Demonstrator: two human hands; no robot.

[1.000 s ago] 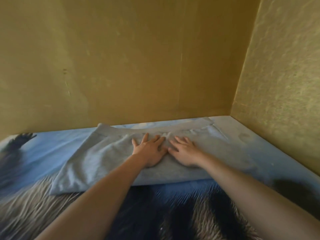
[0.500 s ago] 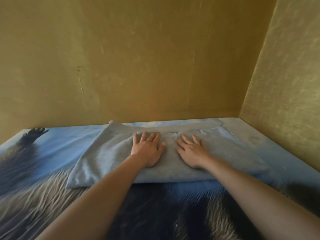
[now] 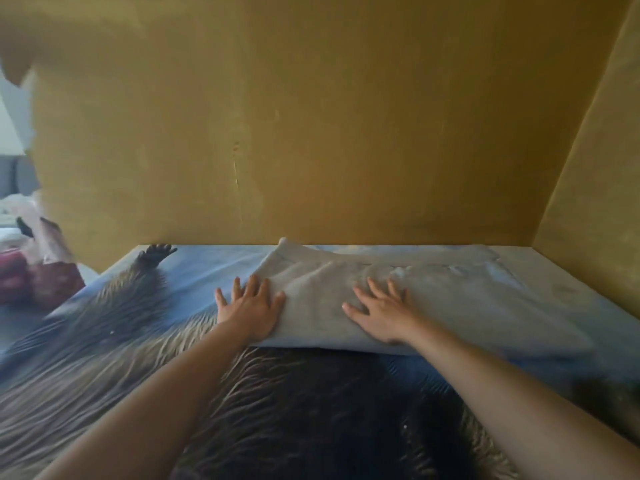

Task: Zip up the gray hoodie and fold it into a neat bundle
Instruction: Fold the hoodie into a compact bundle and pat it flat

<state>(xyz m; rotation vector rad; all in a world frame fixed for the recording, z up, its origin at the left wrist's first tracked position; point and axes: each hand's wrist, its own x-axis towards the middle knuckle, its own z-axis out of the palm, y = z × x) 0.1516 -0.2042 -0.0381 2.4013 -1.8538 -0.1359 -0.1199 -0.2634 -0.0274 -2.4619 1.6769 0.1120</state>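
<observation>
A: Gray hoodie (image 3: 433, 306) lies folded in a flat band across the far side of the bed, close to the ochre wall (image 3: 311, 116).

B: And the left hand (image 3: 251, 311)?

A: Spread flat, fingers wide, at the hoodie's left edge, holding nothing.

B: Right hand (image 3: 384, 315)?

A: Palm down on the middle of the fabric, fingers splayed, pressing, not gripping. Printed bedspread (image 3: 138, 358) underneath.

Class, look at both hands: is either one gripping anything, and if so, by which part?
Nothing is gripped. The left hand lies flat on the folded hoodie's left end; the right hand presses flat on its middle.
</observation>
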